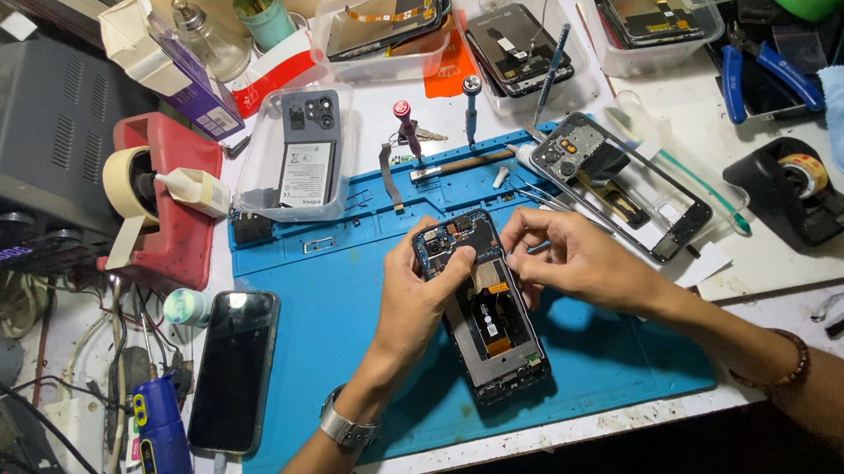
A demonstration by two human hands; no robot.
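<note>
**Opened phone held over the blue mat**

Working at a cluttered repair bench, the person holds a back-less black smartphone with its circuit board and orange flex cable exposed (486, 307) above the blue silicone work mat (348, 313), near the mat's middle. The phone looks light and rigid along its frame, yet fragile inside: the bare board, the thin ribbon and small connectors would likely suffer from pressure, so the outer edges seem the safe place to grip it, not the open middle.

The left hand (417, 303) is curled closed around the phone's upper left edge, thumb resting at the top beside the camera area. The right hand (569, 260) is pinched nearly shut on a thin pale-blue-handled tool (535, 249), its tip hidden at the phone's upper right corner; whether it touches the board cannot be told.

A second stripped phone frame with silver edges (623, 181) lies just beyond the right hand, and a dark intact smartphone with a glossy screen (235, 372) lies at the mat's left edge
</note>
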